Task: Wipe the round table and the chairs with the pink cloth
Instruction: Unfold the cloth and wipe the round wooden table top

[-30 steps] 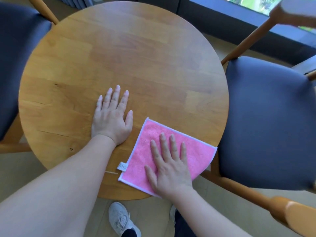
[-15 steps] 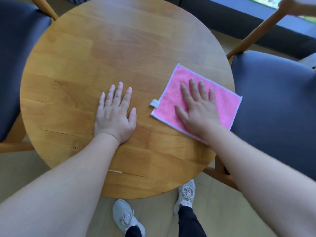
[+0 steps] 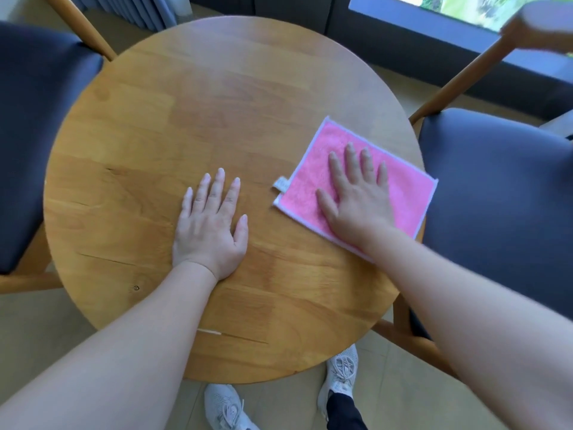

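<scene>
Wiping: my right hand [image 3: 356, 197] lies flat, fingers straight, pressing the pink cloth [image 3: 400, 187] on the round table [image 3: 192, 119] near its right edge.
Bracing: my left hand [image 3: 210, 225] rests flat and spread on bare wood.
Doing it well: even palm pressure, overlapping passes, cloth kept unbunched.
Waiting: blue chair seat [image 3: 496, 187], not yet wiped, I'd judge.

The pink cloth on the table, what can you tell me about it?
The pink cloth is a flat rectangle of fluffy, towel-like fabric with a pale stitched border and a small white tag at its left corner. It lies spread, turned at an angle, on the right side of the round wooden table, one corner reaching past the rim toward the dark chair seat. The right hand presses on it, fingers straight and spread.
</scene>
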`<state>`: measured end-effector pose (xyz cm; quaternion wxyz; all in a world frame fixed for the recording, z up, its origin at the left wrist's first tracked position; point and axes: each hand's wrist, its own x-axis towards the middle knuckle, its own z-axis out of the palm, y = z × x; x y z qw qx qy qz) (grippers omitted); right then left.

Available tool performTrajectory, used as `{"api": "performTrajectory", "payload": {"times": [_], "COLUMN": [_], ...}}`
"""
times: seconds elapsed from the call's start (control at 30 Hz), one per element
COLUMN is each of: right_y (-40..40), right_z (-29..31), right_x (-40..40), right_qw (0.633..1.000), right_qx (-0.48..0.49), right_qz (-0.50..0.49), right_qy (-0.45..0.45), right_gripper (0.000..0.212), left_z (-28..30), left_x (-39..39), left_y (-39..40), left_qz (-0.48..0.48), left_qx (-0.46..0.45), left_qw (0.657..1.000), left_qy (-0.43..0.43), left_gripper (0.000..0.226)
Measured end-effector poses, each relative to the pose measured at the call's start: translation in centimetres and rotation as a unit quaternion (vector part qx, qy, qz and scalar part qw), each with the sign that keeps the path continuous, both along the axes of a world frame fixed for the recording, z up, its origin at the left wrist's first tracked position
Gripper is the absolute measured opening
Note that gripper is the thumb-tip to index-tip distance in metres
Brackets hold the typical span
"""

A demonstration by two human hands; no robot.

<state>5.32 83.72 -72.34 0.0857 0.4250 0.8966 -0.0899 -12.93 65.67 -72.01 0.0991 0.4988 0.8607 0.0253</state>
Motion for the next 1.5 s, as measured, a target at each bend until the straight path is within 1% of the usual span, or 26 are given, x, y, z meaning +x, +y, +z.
{"api": "performTrajectory", "payload": {"times": [0.1,0.2,0.3,0.4,0.5,0.57,0.8,0.97,1.3,1.4,1.5], "right_y": [-5.2,-7.2,-7.0,-7.2,-7.2,-7.2,-6.6,-1.3,13.4,15.2,14.9], "right_z": [-0.1,0.0,0.3,0.0,-0.2,0.0,-0.1,-0.2,-0.7,-0.8,-0.8], "right_x": [0.4,0.5,0.5,0.6,0.7,0.7,0.5,-3.0,-14.7,-16.4,-16.4], "right_qw": [0.999,0.998,0.998,0.999,0.999,0.999,0.997,0.997,0.997,0.997,0.997], "right_qx": [-0.016,-0.03,-0.028,-0.016,0.0,0.007,-0.007,-0.021,0.011,0.018,0.017], "right_qz": [0.036,0.051,0.049,0.049,0.049,0.053,0.07,0.078,0.068,0.062,0.067], "right_qy": [-0.004,-0.021,-0.027,-0.008,0.008,0.01,0.013,0.007,0.028,0.029,0.023], "right_gripper": [0.073,0.073,0.073,0.072,0.072,0.072,0.074,0.073,0.074,0.074,0.074], "left_z": [0.1,0.3,0.1,-0.2,-0.4,-0.4,0.0,0.4,0.3,0.2,0.3], "left_x": [-0.1,-0.1,-1.6,-4.7,-6.5,-6.8,-6.7,-6.6,-6.7,-6.7,-6.7], "left_y": [0.0,0.0,1.5,4.2,6.1,6.5,6.7,6.8,6.7,6.7,6.7], "left_qz": [-0.001,-0.01,-0.022,-0.02,0.006,0.028,0.053,0.047,0.046,0.044,0.04], "left_qx": [-0.002,-0.016,-0.024,-0.008,0.01,0.018,0.018,0.006,0.015,0.017,0.02], "left_qw": [1.0,1.0,0.999,1.0,1.0,0.999,0.998,0.999,0.999,0.999,0.999], "left_qy": [0.003,-0.004,0.002,0.012,0.011,0.005,-0.006,-0.009,-0.016,-0.014,-0.017], "left_gripper": [0.066,0.068,0.069,0.067,0.066,0.065,0.064,0.065,0.065,0.065,0.064]}}
